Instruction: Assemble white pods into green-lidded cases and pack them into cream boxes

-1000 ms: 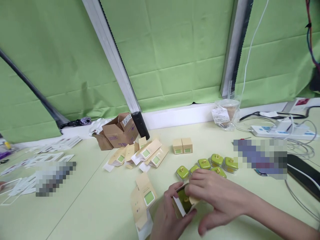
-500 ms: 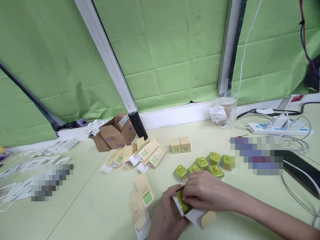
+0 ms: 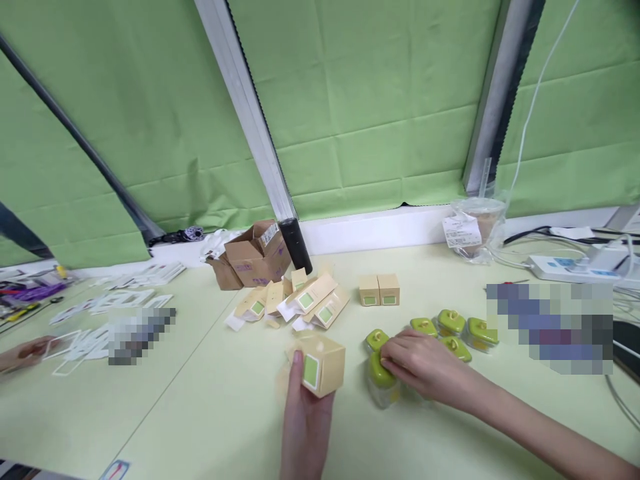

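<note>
My left hand (image 3: 306, 413) grips a small tan cardboard box (image 3: 325, 367) with a green square label, its thumb along the near side. To the right, my right hand (image 3: 415, 363) is closed at the green lid of a small clear jar (image 3: 384, 387), which appears tilted and slightly blurred. Several more green-lidded jars stand around and beyond that hand, among them one jar (image 3: 377, 340) on the left and another jar (image 3: 481, 335) on the right. The right hand hides part of the group. Whether the held box contains anything does not show.
Unfolded tan cartons (image 3: 315, 300) lie heaped beside an open brown cardboard box (image 3: 260, 257) and a black cylinder (image 3: 295, 245). Two closed small boxes (image 3: 379, 291) stand farther back. A bagged cup (image 3: 475, 230) and power strip (image 3: 565, 267) are right. Another person's hand (image 3: 33, 353) touches white frames (image 3: 85, 340).
My left hand has raised and turned the box, so its labelled side shows. My right hand has left the box opening and is now at a jar lid. The view has shifted left.
</note>
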A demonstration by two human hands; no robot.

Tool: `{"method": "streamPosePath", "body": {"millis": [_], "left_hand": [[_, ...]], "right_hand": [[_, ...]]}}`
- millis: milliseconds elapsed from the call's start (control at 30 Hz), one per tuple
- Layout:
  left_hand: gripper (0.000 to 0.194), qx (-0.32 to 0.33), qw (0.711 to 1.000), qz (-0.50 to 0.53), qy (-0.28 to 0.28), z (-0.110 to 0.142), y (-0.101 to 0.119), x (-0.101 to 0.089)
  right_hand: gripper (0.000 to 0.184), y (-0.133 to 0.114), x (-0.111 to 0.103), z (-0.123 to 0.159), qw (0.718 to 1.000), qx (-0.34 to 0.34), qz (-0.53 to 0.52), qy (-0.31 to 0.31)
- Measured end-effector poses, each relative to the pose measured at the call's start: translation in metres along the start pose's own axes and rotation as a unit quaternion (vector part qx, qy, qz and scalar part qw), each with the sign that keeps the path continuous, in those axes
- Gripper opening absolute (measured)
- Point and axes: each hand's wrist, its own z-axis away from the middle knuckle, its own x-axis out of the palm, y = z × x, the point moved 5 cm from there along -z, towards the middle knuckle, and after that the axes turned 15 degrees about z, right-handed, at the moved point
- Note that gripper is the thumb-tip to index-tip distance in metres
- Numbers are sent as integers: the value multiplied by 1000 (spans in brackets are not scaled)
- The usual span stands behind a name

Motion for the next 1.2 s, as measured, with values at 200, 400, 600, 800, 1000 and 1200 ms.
{"method": "streamPosePath", "body": {"millis": [200,400,600,800,1000,1200], "left_hand": [[28,-65,997,50,-3,1,-31,8],[33,-86,993,75,2,9,-36,20],[35,-164,982,82,-46,18,-49,29],[36,-176,981,73,-40,18,-55,25],[49,-148,988,38,-26,17,-53,22],[43,-119,986,68,-90,17,-47,28]], "right_hand": [[26,-5,8,-4,999,-3,46,-11],[34,-4,-10,4,997,-6,3,79],[42,-27,-24,14,964,-192,70,170],[30,-30,-32,15,933,-221,146,245],[29,-33,-37,25,885,-238,205,344],[27,-26,-42,28,883,-142,189,405]]}}
